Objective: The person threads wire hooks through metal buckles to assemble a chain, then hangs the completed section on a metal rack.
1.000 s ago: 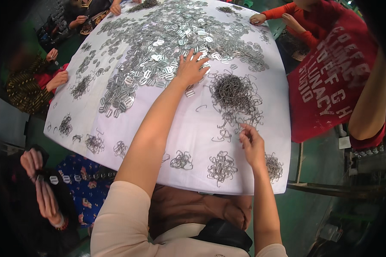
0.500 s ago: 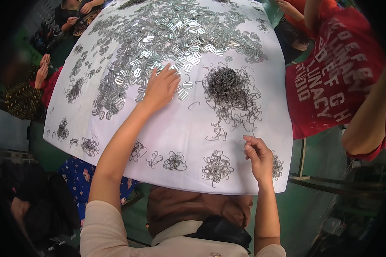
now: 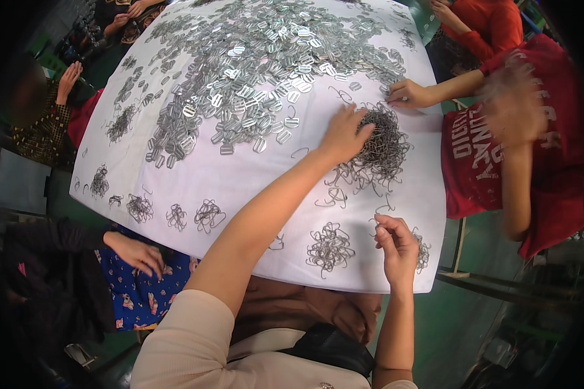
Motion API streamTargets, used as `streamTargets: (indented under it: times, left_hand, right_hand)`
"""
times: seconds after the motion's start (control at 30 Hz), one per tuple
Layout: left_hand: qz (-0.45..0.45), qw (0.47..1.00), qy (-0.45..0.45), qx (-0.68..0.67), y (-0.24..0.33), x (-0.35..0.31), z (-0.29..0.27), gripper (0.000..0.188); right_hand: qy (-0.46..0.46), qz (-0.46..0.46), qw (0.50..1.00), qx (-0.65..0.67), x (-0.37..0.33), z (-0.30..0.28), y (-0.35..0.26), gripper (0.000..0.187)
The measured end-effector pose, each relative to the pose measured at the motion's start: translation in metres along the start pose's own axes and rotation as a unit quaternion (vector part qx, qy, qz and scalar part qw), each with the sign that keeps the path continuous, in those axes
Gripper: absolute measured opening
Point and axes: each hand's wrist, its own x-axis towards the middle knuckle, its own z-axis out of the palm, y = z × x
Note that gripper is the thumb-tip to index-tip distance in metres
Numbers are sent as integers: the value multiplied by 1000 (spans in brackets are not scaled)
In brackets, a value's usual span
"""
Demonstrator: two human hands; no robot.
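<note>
Reaching across the white-covered table (image 3: 266,178), my left hand (image 3: 345,136) lies over the left edge of a tangled heap of thin bent wire hooks (image 3: 384,144). Its thumb stands apart from the fingers, and no piece shows in it; the fingertips are partly blurred. Near the front right, my right hand (image 3: 398,245) is closed in a pinch, with a thin wire hook (image 3: 374,223) poking out at the fingertips. A small pile of wire hooks (image 3: 329,248) sits left of that hand, and another pile (image 3: 423,254) is partly hidden behind it.
A broad heap of flat slotted metal buckles (image 3: 253,71) covers the far middle. Several small wire piles, such as one (image 3: 139,208), line the left and front edges. A co-worker in red (image 3: 480,146) at the right has a hand (image 3: 410,94) by the wire heap. Other people sit around the table.
My left hand has moved right, from the buckles to the wire heap. My right hand stays pinched and has barely shifted. The red-clad co-worker's hand has come in over the table's right edge.
</note>
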Motion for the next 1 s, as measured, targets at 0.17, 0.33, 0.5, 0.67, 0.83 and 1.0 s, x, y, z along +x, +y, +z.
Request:
streamTargets:
  times: [0.17, 0.33, 0.5, 0.67, 0.83, 1.0]
  left_hand:
    - [-92, 939, 156, 294, -35, -18, -38, 50]
    - [-11, 995, 33, 93, -27, -33, -23, 51]
    - [-137, 918, 113, 355, -5, -40, -40, 54]
    - [-19, 974, 61, 217, -26, -42, -33, 50]
    - [11, 978, 97, 187, -28, -42, -57, 24]
    - [-134, 944, 78, 291, -52, -39, -92, 24]
  right_hand:
    - [2, 10, 999, 46, 3, 0, 4, 17]
    - [-15, 7, 999, 46, 5, 11, 2, 16]
    - [-1, 7, 998, 58, 0, 7, 3, 15]
    - [-5, -1, 998, 70, -4, 13, 2, 15]
    - [11, 37, 996, 81, -7, 6, -2, 13]
    - [6, 37, 991, 129, -3, 5, -5, 11]
